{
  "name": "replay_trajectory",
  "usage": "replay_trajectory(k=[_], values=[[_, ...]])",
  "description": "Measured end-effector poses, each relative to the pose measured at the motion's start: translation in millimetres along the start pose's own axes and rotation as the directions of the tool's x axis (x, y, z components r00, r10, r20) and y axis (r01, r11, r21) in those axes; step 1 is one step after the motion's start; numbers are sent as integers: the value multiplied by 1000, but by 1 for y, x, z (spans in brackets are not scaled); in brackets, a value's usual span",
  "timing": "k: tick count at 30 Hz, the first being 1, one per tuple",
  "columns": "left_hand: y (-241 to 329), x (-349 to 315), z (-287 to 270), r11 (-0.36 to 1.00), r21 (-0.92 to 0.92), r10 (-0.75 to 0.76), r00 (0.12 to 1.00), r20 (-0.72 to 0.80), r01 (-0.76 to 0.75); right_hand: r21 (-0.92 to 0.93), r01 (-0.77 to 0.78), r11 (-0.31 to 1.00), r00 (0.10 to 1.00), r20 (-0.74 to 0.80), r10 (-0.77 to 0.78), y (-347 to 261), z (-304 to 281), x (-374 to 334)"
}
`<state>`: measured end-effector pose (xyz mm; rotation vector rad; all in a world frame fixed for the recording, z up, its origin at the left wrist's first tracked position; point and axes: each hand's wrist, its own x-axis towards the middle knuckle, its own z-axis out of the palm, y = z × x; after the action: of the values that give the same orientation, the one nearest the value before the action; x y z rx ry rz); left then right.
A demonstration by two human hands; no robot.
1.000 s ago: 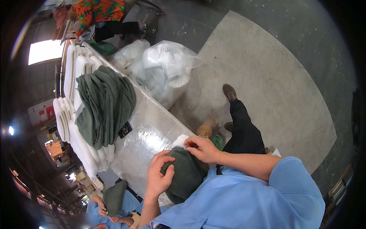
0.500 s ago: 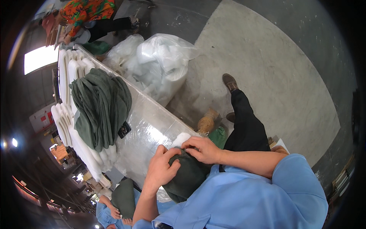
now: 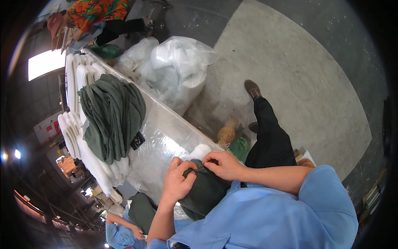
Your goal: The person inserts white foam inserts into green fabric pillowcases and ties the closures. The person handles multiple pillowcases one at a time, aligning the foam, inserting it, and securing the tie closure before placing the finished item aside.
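Over the plastic-wrapped worktop's (image 3: 166, 126) near edge, left hand (image 3: 177, 182) and right hand (image 3: 223, 164) pinch a green cover (image 3: 204, 191): soft, light-looking, best gripped by its end.

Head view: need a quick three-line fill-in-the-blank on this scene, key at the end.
The left hand and right hand both grip dark ____ cloth.
The cloth pile lies on folded padding that is ____.
The person's shirt is light ____.

Missing words: green; white; blue.
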<state>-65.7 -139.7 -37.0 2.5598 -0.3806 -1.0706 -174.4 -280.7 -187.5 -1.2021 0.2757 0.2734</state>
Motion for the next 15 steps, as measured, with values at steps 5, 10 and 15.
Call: replay_trajectory(k=[5,10,15], values=[[0,0,3,1000,5,16,1000,-25,-16,159,-255,954,966,4,258,4,9,5],[6,0,5,1000,16,0,999,-40,1,452,-414,790,908,138,396,7,13,9],[5,1,6,998,53,36,998,-49,-34,445,-429,786,900,140,412,8,15,4]])
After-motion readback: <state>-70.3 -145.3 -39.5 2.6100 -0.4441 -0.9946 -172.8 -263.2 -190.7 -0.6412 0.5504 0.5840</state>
